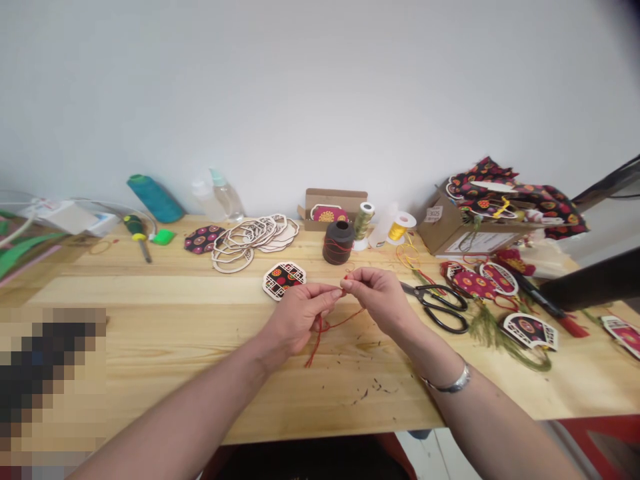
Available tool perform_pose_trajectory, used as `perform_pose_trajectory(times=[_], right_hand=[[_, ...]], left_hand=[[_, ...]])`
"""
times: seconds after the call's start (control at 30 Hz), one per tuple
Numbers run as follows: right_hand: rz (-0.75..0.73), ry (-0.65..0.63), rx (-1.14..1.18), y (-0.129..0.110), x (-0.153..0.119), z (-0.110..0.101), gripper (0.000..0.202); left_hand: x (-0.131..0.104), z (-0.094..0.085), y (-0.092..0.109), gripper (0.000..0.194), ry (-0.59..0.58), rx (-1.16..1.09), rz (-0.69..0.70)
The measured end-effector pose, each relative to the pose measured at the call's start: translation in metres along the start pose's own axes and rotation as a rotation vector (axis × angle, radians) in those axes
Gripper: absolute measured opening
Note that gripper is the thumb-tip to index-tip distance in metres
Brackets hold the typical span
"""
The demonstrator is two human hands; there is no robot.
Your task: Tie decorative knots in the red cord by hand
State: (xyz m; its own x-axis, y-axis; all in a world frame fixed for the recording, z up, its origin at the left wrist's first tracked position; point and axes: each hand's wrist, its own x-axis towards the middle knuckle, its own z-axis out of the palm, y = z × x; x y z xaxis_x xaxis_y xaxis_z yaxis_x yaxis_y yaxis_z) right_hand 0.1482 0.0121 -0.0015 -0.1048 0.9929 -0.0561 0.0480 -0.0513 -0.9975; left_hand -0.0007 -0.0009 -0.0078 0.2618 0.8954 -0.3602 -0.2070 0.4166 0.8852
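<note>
My two hands meet over the bench (175,347), fingertip to fingertip, with the red cord (314,348) between them. My left hand (300,320) has thumb and forefinger pinched narrow on it, the other fingers curled under. My right hand (383,297) pinches just beside, thumb against forefinger, on a speck of red at the very tips. How the cord crosses in there I can't tell; my fingers hide it.

The relation that counts is this tiny one: the held point lies right at both sets of tips, neither hand clearly nearer. From beneath my left fingers one strand hangs toward me, a little leftward, its end frayed. Another strand slants away to the right, rising in view to pass below my right hand. So the cord's visible length runs in two directions, one toward my body, one across it, and both strands part close to my left hand, making that the nearer one to the crossing.

Past my left knuckles lies the ornament (284,275), flat, its near edge partly covered in view; whether I touch it I can't say. The black spool (336,248) stands upright straight beyond my fingertips. The scissors (424,291) lie to the right, nearer my right hand.
</note>
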Motion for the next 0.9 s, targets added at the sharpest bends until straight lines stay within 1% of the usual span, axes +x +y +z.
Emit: perform_pose_trajectory(times=[0.17,0.33,0.4,0.5,0.67,0.83,0.9], right_hand=[[0.028,-0.007,0.009,-0.001,-0.0007,0.0007,0.021],[0.129,-0.113,0.1,-0.0008,0.0008,0.0006,0.026],[0.152,-0.11,0.143,0.0001,0.0017,0.0012,0.026],[0.154,-0.064,0.181,0.0023,0.0025,0.0026,0.026],[0.097,-0.032,0.107,0.0065,0.0026,0.0035,0.024],[-0.014,-0.034,-0.083,0.0066,0.0035,0.0013,0.016],[-0.077,-0.02,-0.184,0.0056,0.0037,-0.0005,0.014]], left_hand=[[-0.0002,0.0008,-0.0001,0.027,0.031,-0.016,0.015],[0.0013,-0.0006,-0.0002,0.025,0.06,-0.06,0.036],[0.0017,-0.0012,-0.0004,0.024,0.061,-0.061,0.04],[0.002,-0.0011,-0.0012,0.025,0.07,-0.057,0.019],[0.0011,-0.0007,-0.0019,0.024,0.08,-0.001,0.015],[-0.0012,-0.002,0.0021,0.021,0.059,0.147,0.068],[-0.0015,-0.0025,0.0047,0.022,0.072,0.218,0.094]])
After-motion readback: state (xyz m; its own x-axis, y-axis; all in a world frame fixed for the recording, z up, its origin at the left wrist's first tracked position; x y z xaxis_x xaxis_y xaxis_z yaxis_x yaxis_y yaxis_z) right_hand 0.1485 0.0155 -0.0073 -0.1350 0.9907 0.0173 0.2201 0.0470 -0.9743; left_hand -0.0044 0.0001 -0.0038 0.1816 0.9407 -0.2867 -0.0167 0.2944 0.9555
